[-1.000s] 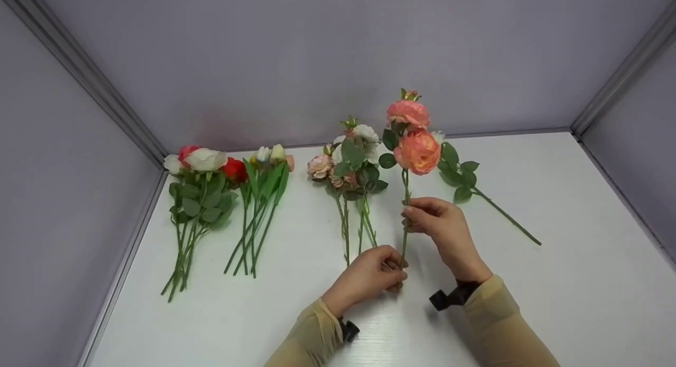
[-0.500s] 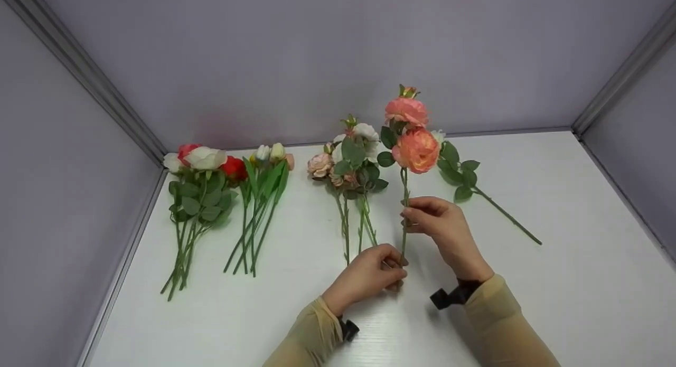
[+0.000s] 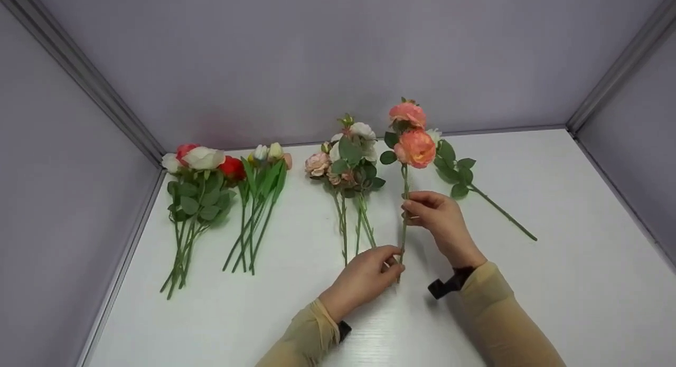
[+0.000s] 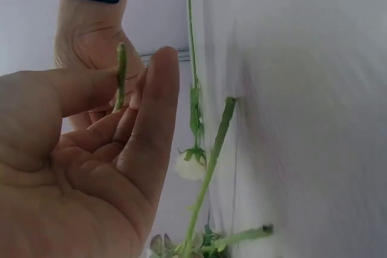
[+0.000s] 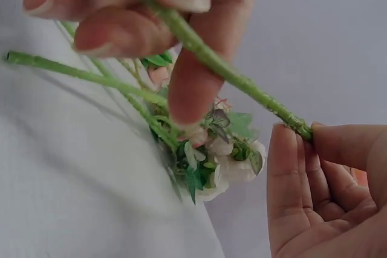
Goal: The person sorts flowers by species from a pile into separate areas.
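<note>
A coral peony (image 3: pixel 416 148) with two large blooms stands upright above the white table. My right hand (image 3: pixel 442 219) pinches its stem around the middle, below the leaves. Near the stem's lower end is my left hand (image 3: pixel 364 272), its thumb and fingers on either side of the stem. In the left wrist view the cut stem end (image 4: pixel 121 67) shows beside the left thumb tip. From the right wrist, the right hand (image 5: pixel 332 191) pinches the green stem (image 5: pixel 208 58), and the left hand's fingers (image 5: pixel 199 89) lie loosely about it.
Left of the peony lie pale pink and white flowers (image 3: pixel 348 166). Several tulips (image 3: pixel 264 171) and a bunch of red and white flowers (image 3: pixel 203 182) lie further left. A white-flowered stem (image 3: pixel 491 200) lies at right. Grey panels (image 3: pixel 338 60) wall the white table (image 3: pixel 570 282).
The peony's top has come lower, and my right hand has shifted slightly up in the head view. The left fingers have loosened somewhat; the stem's end now shows below them.
</note>
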Demonstrator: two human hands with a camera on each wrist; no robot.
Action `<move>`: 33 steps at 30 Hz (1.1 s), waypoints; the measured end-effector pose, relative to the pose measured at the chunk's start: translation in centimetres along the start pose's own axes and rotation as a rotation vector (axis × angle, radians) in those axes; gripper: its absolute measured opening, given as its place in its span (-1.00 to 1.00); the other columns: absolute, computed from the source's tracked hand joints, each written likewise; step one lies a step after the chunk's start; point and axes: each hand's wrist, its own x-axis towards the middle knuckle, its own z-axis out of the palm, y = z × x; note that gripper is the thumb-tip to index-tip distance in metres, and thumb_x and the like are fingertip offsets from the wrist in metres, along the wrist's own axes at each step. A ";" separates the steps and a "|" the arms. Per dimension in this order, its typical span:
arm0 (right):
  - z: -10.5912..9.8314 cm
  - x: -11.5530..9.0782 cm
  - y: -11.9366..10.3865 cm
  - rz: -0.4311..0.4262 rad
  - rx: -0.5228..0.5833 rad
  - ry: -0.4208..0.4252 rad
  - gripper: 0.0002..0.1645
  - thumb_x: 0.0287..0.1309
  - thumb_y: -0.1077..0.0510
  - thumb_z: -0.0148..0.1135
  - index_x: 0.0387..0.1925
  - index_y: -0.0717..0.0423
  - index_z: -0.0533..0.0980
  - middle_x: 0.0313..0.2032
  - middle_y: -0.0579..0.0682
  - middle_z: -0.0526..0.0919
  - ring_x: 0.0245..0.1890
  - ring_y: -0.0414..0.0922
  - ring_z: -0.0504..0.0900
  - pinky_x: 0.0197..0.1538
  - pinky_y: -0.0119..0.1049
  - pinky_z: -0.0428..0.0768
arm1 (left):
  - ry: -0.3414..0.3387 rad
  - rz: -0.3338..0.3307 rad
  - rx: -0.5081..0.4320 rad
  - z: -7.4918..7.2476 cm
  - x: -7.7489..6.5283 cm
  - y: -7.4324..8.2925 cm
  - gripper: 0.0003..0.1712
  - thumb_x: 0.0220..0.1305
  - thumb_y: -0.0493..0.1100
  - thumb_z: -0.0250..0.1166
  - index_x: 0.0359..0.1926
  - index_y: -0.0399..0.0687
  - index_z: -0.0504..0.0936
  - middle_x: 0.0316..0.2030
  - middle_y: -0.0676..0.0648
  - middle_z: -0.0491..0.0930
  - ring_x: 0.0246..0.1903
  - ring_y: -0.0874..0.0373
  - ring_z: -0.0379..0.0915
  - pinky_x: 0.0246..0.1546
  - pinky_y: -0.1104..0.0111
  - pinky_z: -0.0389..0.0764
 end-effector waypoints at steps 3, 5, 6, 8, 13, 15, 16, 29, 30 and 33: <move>-0.2 1.2 0.1 0.031 -0.032 0.004 -0.55 0.32 0.19 0.39 0.09 0.44 0.54 -0.21 0.10 0.70 -0.28 -0.09 0.71 -0.12 -0.19 0.74 | 0.040 0.096 0.229 -1.1 -1.1 -0.1 -0.55 0.52 0.01 0.23 0.30 -0.06 0.58 -0.06 0.09 0.64 -0.11 0.30 0.58 -0.12 0.36 0.62; -0.2 2.1 0.2 0.048 -0.070 0.010 -0.57 0.33 0.19 0.37 0.09 0.42 0.55 -0.20 0.09 0.69 -0.27 -0.10 0.71 -0.13 -0.21 0.74 | 0.076 0.175 0.388 -2.1 -1.7 -0.5 -0.50 0.52 0.05 0.23 0.35 -0.03 0.54 0.10 0.01 0.60 0.08 0.19 0.54 0.04 0.29 0.60; -0.1 2.5 0.3 0.057 -0.094 0.010 -0.59 0.34 0.19 0.36 0.09 0.41 0.55 -0.20 0.09 0.69 -0.26 -0.10 0.71 -0.14 -0.22 0.73 | 0.095 0.211 0.477 -2.7 -2.1 -0.7 -0.46 0.51 0.08 0.24 0.38 -0.02 0.50 0.20 -0.03 0.55 0.19 0.12 0.48 0.14 0.24 0.56; 0.2 3.3 0.6 0.076 -0.135 0.011 -0.59 0.35 0.20 0.34 0.09 0.41 0.55 -0.19 0.10 0.68 -0.27 -0.11 0.71 -0.15 -0.24 0.73 | 0.130 0.273 0.639 -3.7 -2.6 -1.3 -0.35 0.49 0.14 0.24 0.46 0.00 0.41 0.36 -0.10 0.41 0.38 0.00 0.30 0.33 0.14 0.41; 1.2 4.4 1.6 0.138 -0.208 0.006 -0.61 0.36 0.25 0.30 0.11 0.44 0.54 -0.20 0.11 0.66 -0.31 -0.14 0.69 -0.21 -0.30 0.72 | 0.134 0.334 0.857 -5.2 -3.5 -2.8 -0.14 0.46 0.30 0.18 0.60 0.09 0.17 0.58 -0.14 0.05 0.56 -0.12 -0.10 0.52 0.01 0.00; 1.6 4.5 2.0 0.159 -0.260 -0.014 -0.62 0.36 0.25 0.29 0.10 0.44 0.55 -0.21 0.11 0.66 -0.34 -0.14 0.68 -0.25 -0.31 0.71 | 0.117 0.337 0.871 -5.3 -3.8 -3.1 -0.13 0.46 0.33 0.14 0.61 0.11 0.13 0.59 -0.13 0.00 0.56 -0.11 -0.13 0.53 0.00 -0.06; 1.8 4.5 2.2 0.163 -0.288 -0.029 -0.63 0.36 0.25 0.29 0.09 0.44 0.55 -0.22 0.12 0.67 -0.36 -0.13 0.68 -0.26 -0.30 0.71 | 0.108 0.335 0.875 -5.2 -4.0 -3.3 -0.13 0.47 0.34 0.12 0.62 0.12 0.12 0.59 -0.13 -0.01 0.57 -0.11 -0.14 0.53 0.00 -0.07; -0.8 4.3 1.5 0.087 -0.644 -0.111 -0.66 0.41 0.09 0.26 -0.01 0.29 0.68 -0.23 0.14 0.72 -0.31 -0.08 0.67 -0.23 -0.27 0.68 | 0.017 0.321 0.896 -3.0 -2.4 -2.3 -0.16 0.49 0.35 0.09 0.60 0.14 0.16 0.59 -0.11 0.03 0.57 -0.08 -0.13 0.53 -0.03 -0.08; -1.6 4.4 1.0 0.086 -0.661 -0.099 -0.65 0.42 0.09 0.24 0.01 0.29 0.67 -0.19 0.16 0.71 -0.29 -0.08 0.67 -0.23 -0.27 0.68 | 0.007 0.324 0.903 -2.8 -2.1 -2.0 -0.16 0.49 0.36 0.08 0.60 0.14 0.17 0.59 -0.10 0.03 0.57 -0.08 -0.13 0.53 -0.04 -0.07; -4.5 4.5 -0.4 0.087 -0.723 -0.049 -0.61 0.45 0.08 0.19 0.08 0.29 0.63 -0.10 0.20 0.69 -0.21 -0.03 0.67 -0.18 -0.26 0.68 | -0.025 0.336 0.926 -2.1 -1.2 -0.7 -0.16 0.49 0.37 0.05 0.61 0.15 0.16 0.59 -0.09 0.04 0.57 -0.06 -0.13 0.53 -0.01 -0.10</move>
